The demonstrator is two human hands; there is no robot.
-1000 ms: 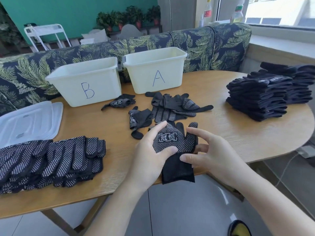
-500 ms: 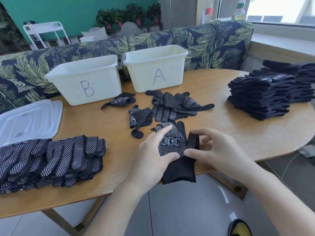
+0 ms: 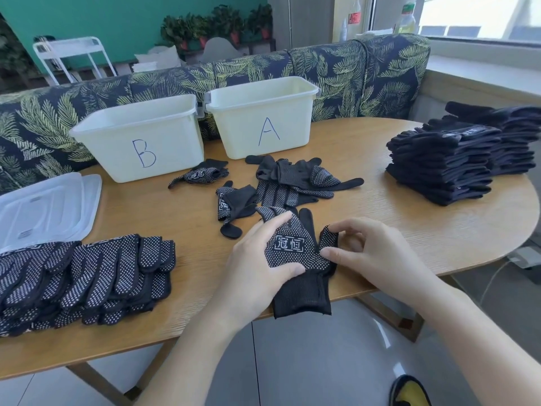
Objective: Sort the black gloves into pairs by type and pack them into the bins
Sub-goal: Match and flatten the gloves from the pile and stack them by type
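At the table's (image 3: pixel 380 218) six-o'clock edge lies a dotted black glove (image 3: pixel 295 259), cuff overhanging; left hand (image 3: pixel 257 265) presses it, fingers straight; right hand (image 3: pixel 371 253) pinches its three-o'clock side.

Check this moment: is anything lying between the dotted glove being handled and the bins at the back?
Yes. Loose gloves lie scattered on the table between the held glove and bin A; one more lies before bin B. They lie flat, so lifting over them looks easy.
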